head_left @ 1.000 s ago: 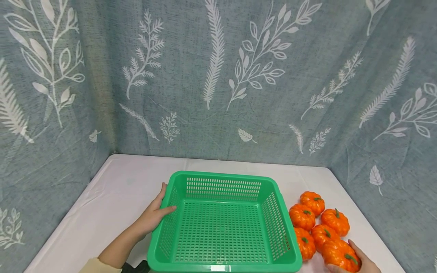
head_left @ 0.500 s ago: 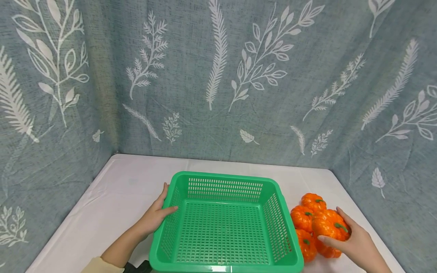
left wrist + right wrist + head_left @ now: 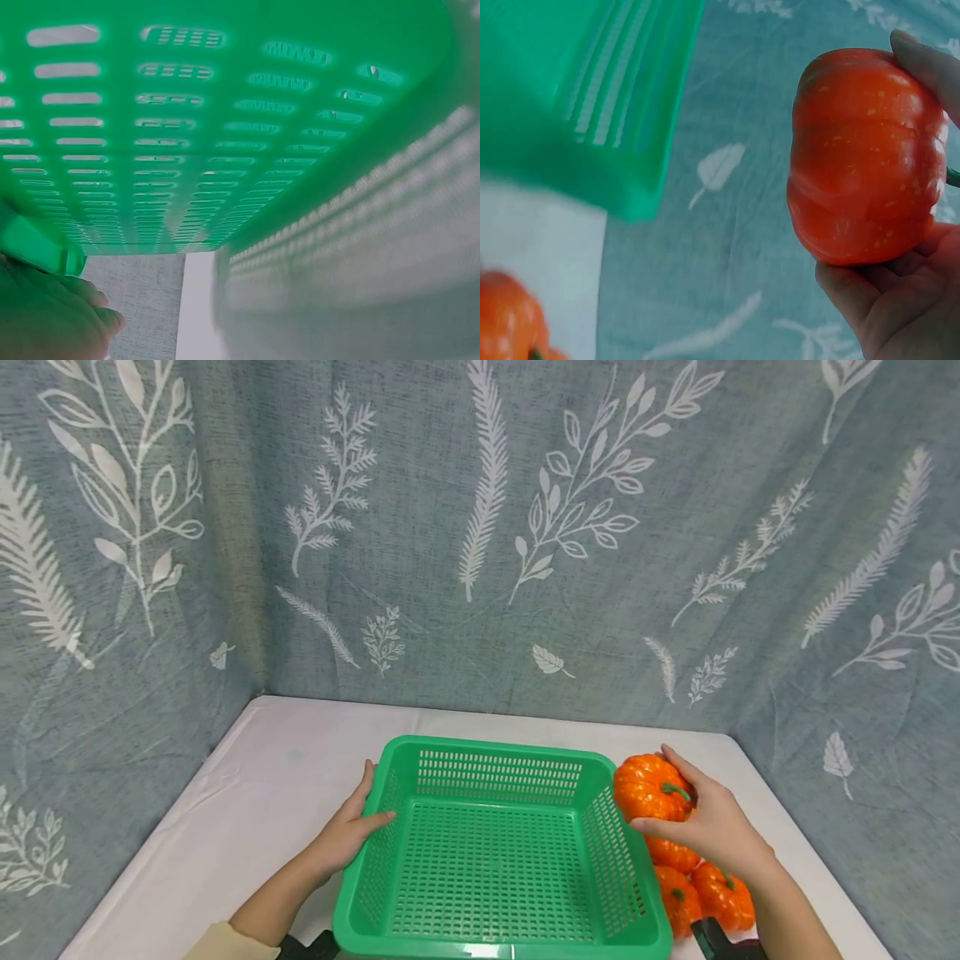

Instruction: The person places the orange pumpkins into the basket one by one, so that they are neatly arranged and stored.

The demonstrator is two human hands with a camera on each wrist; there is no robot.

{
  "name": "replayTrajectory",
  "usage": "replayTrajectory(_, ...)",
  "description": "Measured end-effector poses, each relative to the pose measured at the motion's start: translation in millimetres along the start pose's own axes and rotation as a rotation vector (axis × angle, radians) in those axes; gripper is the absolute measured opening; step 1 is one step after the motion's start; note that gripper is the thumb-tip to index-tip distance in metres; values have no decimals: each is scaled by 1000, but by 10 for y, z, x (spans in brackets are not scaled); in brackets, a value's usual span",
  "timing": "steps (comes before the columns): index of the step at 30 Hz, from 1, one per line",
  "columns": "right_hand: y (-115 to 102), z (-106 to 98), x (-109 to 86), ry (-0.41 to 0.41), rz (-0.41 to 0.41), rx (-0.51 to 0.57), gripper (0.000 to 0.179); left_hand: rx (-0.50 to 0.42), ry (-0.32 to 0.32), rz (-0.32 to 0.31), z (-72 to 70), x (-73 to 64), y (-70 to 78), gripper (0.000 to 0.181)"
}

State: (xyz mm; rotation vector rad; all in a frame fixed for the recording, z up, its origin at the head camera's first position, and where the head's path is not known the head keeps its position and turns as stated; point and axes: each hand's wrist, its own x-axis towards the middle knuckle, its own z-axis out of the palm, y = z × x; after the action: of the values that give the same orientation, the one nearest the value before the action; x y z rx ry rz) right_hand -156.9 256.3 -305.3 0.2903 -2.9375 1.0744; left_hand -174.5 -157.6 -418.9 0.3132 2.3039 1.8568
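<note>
A green plastic basket with slotted walls stands on the white table, its inside bare. My left hand grips its left rim, thumb over the inner side and fingers along the outside. In the left wrist view the slotted wall fills most of the frame, with part of the left hand at lower left. My right hand holds an orange toy pumpkin with a green stem, raised beside the basket's right rim. The right wrist view shows this pumpkin between thumb and fingers.
More orange pumpkins lie to the right of the basket, among them one by its front right corner and one under my right wrist. A grey-green curtain with white leaves surrounds the white table at the back and sides.
My right hand has lifted the pumpkin from the front of the group and carried it away from me and leftward to the basket's right rim. The left hand keeps its grip on the basket.
</note>
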Motion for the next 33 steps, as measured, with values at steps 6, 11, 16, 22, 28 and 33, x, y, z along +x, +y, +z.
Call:
replayTrajectory(6, -175, 186, 206, -46, -78, 48, 100, 10, 11, 11, -13, -2, -5, 82)
replayTrajectory(11, -341, 358, 385, -101, -130, 59, 99, 5, 12, 10, -23, 1, -14, 82)
replayTrajectory(16, -524, 536, 547, -124, -164, 61, 96, 8, 1, 2, -16, 6, -23, 82)
replayTrajectory(22, -705, 770, 697, -162, -192, 82, 94, 13, 4, -7, -4, -10, -30, 82)
replayTrajectory(28, -826, 976, 799, -243, -220, 110, 93, 15, 4, -4, -4, -10, -31, 82)
replayTrajectory(33, -890, 1152, 867, -293, -220, 110, 93, 8, 5, -4, -5, -7, -32, 83)
